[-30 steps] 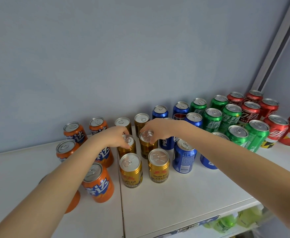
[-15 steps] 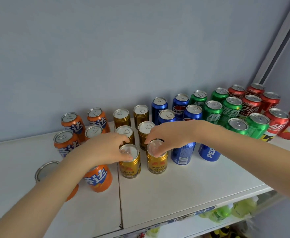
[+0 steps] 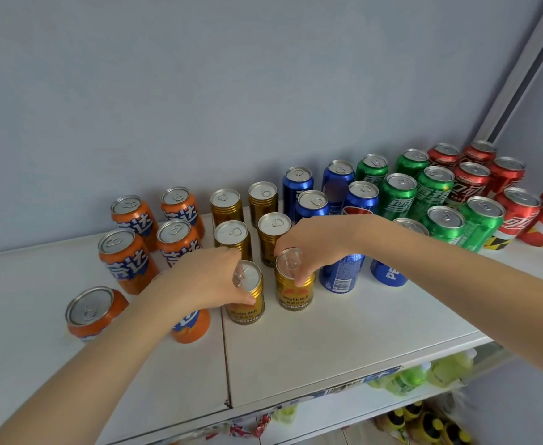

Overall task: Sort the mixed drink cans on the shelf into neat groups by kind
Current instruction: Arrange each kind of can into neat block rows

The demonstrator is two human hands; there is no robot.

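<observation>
Cans stand in colour groups on the white shelf (image 3: pixel 344 342): orange cans (image 3: pixel 125 255) at left, gold cans (image 3: pixel 231 234) in the middle, then blue cans (image 3: pixel 299 184), green cans (image 3: pixel 398 194) and red cans (image 3: pixel 472 181) toward the right. My left hand (image 3: pixel 209 281) grips the front left gold can (image 3: pixel 247 303) near its top, and the can tilts a little. My right hand (image 3: pixel 311 242) grips the rim of the front right gold can (image 3: pixel 294 290), which stands upright. My arms hide parts of an orange can (image 3: pixel 191 329) and of two blue cans (image 3: pixel 340 274).
A grey wall rises directly behind the cans. A seam (image 3: pixel 225 354) splits the shelf into two boards. A metal upright (image 3: pixel 520 65) stands at the back right. Bottles (image 3: pixel 408 377) show on the shelf below. One orange can (image 3: pixel 92 311) stands apart at front left.
Both hands have come forward from the middle row of gold cans to the front pair and closed on their tops. The left one now leans. The camera has tipped down slightly.
</observation>
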